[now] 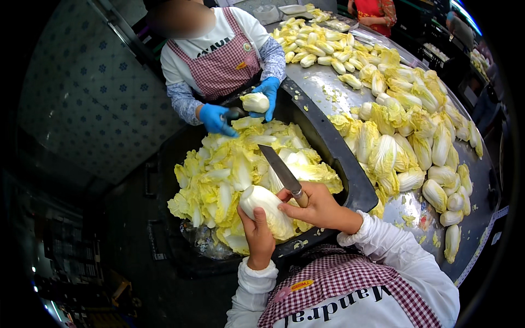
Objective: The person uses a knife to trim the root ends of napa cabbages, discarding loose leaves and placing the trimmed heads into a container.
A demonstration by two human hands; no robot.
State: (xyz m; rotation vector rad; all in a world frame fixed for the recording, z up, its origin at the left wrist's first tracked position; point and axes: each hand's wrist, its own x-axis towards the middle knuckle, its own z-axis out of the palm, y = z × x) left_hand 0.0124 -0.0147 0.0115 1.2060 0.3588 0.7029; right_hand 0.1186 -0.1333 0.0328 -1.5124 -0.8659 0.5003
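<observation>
Over the near end of a black tub, my left hand is wrapped round the side of a trimmed napa cabbage, its white base tilted up and to the left. My right hand grips the wooden handle of a knife; the wide blade points up and away from me. Fingers of that hand also touch the cabbage. Loose yellow and white cabbage leaves fill the tub under both hands.
Across the tub a co-worker in blue gloves holds a small cabbage and a dark-handled tool. A metal table on the right carries many piled cabbages and leaf scraps. Another person in red stands at the far end.
</observation>
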